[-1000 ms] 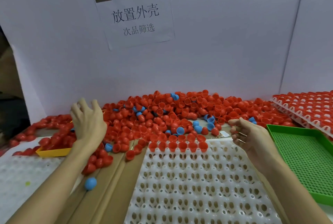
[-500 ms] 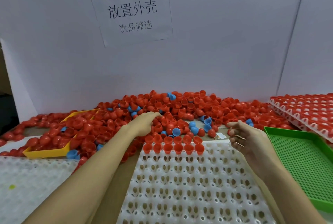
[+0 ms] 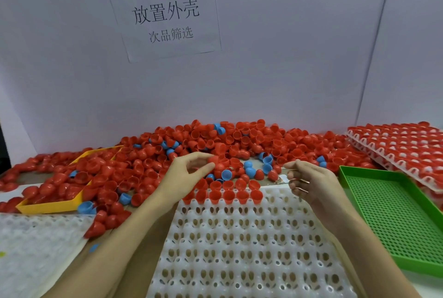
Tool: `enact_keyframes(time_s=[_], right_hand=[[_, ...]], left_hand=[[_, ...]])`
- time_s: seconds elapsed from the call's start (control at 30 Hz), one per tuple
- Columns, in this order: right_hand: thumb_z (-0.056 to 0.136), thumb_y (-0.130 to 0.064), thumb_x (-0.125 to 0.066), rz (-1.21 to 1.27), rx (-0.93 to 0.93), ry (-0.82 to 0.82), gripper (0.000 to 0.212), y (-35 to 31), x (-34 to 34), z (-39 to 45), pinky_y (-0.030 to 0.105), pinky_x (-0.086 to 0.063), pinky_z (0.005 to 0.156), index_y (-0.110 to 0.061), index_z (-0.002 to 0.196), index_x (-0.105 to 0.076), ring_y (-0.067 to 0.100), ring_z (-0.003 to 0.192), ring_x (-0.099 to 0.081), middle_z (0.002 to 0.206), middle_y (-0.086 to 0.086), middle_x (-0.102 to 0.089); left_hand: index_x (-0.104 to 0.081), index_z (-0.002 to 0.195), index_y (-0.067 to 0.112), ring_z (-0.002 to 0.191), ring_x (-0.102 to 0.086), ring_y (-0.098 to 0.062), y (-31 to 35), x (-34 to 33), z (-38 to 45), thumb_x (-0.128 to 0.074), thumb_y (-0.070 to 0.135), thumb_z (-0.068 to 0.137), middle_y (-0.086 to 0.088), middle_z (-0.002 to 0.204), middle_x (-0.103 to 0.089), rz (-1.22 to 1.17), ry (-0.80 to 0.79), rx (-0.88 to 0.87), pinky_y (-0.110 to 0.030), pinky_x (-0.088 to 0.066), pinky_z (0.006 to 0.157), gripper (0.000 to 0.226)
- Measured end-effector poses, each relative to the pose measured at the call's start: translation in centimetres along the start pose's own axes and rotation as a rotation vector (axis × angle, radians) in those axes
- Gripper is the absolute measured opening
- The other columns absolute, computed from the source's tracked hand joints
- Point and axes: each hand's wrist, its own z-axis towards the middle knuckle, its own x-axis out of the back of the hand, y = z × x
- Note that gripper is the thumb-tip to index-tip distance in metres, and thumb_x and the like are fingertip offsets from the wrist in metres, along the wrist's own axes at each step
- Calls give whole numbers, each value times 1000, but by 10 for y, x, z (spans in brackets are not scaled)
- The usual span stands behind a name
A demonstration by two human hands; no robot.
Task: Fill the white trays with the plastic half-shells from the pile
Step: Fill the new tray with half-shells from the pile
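Now the left hand [image 3: 189, 173], which a second ago lay far to the left over the yellow tray [image 3: 51, 205], has crossed to the near edge of the pile [image 3: 239, 144] and pinches a red half-shell [image 3: 214, 160] between thumb and forefinger just beyond the white tray [image 3: 239, 245]. The right hand [image 3: 309, 184] has kept its place at the tray's far right corner, fingers loosely curled (whether anything lies inside them cannot be told). By this reading a fresh shell has just been picked, and the next free pocket of the front rows is its likely destination.

Containers: the white tray in the middle carries two short rows of red half-shells [image 3: 227, 191], open side up, along its far edge; all nearer pockets are bare. Yellow tray, left, is partly buried in loose red shells with a few blue ones [image 3: 226, 174] about it. Green perforated tray [image 3: 395, 216], right, holds nothing visible. Stacked white trays [image 3: 402, 146] at far right are fully loaded with red shells. Another white tray [image 3: 36, 245] lies at near left on the tabletop.
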Motion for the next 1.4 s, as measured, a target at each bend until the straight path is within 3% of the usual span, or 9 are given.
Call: enact_keyframes(time_s=[0.1,0.27,0.47,0.63,0.77,0.97,1.1,1.23,1.4], right_hand=[[100,-30,-67,-169,56,-222,17,-2,-5,-8,27,-58,78,-27,110,-81,20,89,-72,102,4,-78],[101,-49,-68,-310,136,-619,44,-7,-22,-21,34,-59,97,-43,143,-60,21,122,-70,137,-3,-70],[99,-42,-71,-353,258,-518,26,-8,-31,-30,21,-56,78,-33,123,-76,12,84,-71,102,1,-78],[91,-39,-78,-348,275,-456,24,-7,-34,-30,18,-56,73,-33,114,-76,6,78,-71,98,-2,-79],[92,-38,-78,-338,268,-484,20,-8,-31,-30,18,-54,68,-30,111,-78,5,73,-67,94,1,-79],[100,-49,-64,-411,243,-503,30,-3,-27,-24,27,-60,78,-37,125,-74,24,85,-70,102,4,-78],[101,-48,-54,-203,185,-150,41,-6,-13,-9,24,-59,74,-20,125,-72,25,94,-72,114,3,-78],[108,-33,-53,73,132,127,35,-5,1,1,23,-58,71,-6,115,-74,15,80,-72,103,13,-76],[109,-31,-53,139,108,169,34,-3,3,3,24,-59,69,-5,113,-74,12,74,-72,96,8,-76]], left_hand=[[-74,123,28,112,-71,-16,29,-6,-30,-63,33,100,0,119,-76,-335,-249,36,-26,-56,95,26],[-67,132,9,100,-68,-19,45,-25,-59,-55,28,106,-14,120,-70,-567,-475,137,-27,-53,85,34],[-67,125,-1,86,-65,-18,51,-33,-64,-54,34,107,-14,108,-68,-705,-509,262,-24,-50,69,42],[-67,118,23,89,-76,-24,57,-33,-65,-61,40,102,-3,106,-75,-295,-124,18,-52,-63,79,25],[-69,115,26,87,-77,-22,59,-39,-68,-67,12,99,-1,102,-72,-249,-227,-79,-35,-63,83,21],[-75,105,23,73,-77,-16,63,-54,-67,-77,8,90,0,85,-78,-127,-107,-64,-30,-63,74,21],[-81,102,21,80,-73,-3,64,-62,-40,-79,14,89,10,88,-78,117,-55,-128,-21,-60,78,15],[-81,105,14,74,-61,5,65,-85,-10,-74,10,91,6,93,-75,372,-109,-241,-7,-49,75,16],[-79,87,1,79,-64,-16,62,-112,13,-66,4,89,-9,86,-74,594,-256,-197,-33,-54,78,14]])
